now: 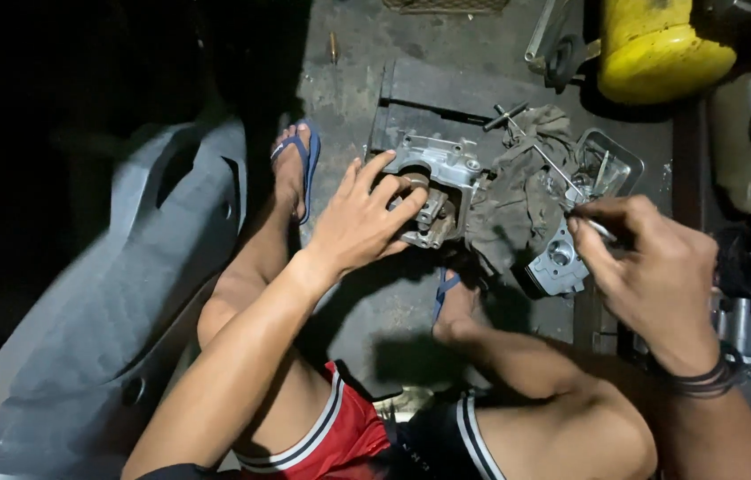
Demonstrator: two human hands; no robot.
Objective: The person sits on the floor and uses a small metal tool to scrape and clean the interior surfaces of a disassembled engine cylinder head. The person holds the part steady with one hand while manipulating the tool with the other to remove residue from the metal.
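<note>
Red shorts [340, 440] with white stripes sat closest below me, my bare knees drawn up as I squatted on the concrete floor [375, 311]. My left hand [362, 222] reached forward and rested on top of a grey metal engine casting [433, 191], fingers [393, 191] spread and curled over its upper face, the thumb toward the near side. That casting stood on the floor between my feet, just in front of a dark flat metal plate [433, 98]. My left foot wore a blue flip-flop [307, 164], beside a large grey plastic body panel [118, 293] lying off to the left.

My right hand [651, 276] hovered to the right, fingers pressed together and pinching a small thin metal piece [602, 231] at the tips; I could not tell exactly what it was. A dark band circled that wrist. Just beneath the fingertips lay a smaller silver metal part [558, 258] with a round hole, resting on the edge of a dirty brown rag [518, 196]. The rag touched the right side of the casting. A slim T-handled tool [527, 142] lay across the rag, and a clear shallow tray [611, 169] with small bits sat just behind it. Farther back stood a yellow container [655, 49].
</note>
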